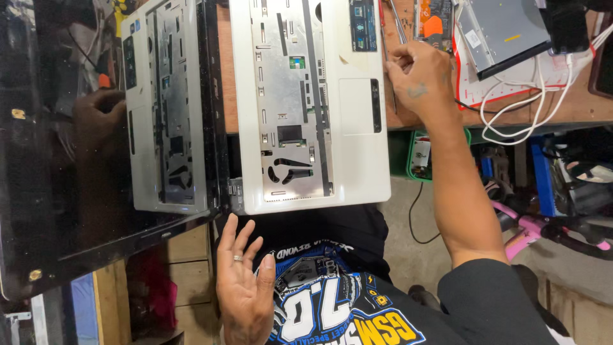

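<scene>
A white laptop base (357,160) with its keyboard removed lies on a wooden bench (225,76), and its bare metal plate (287,96) is exposed. Its glossy black screen (64,179) is folded open to the left and mirrors the base. My right hand (418,73) rests on the bench by the laptop's right edge, fingers curled on a thin red-handled screwdriver (382,25). My left hand (242,281) hovers palm-up below the laptop's front corner, over my lap. Its fingers are spread, it wears a ring, and it holds nothing.
Tweezers (397,22) and a small circuit board (434,19) lie above my right hand. A flat grey drive (504,32) sits on a white mat, with white cables (530,108) looping off it. A green bin (415,153) and pink-handled gear (530,230) are below the bench.
</scene>
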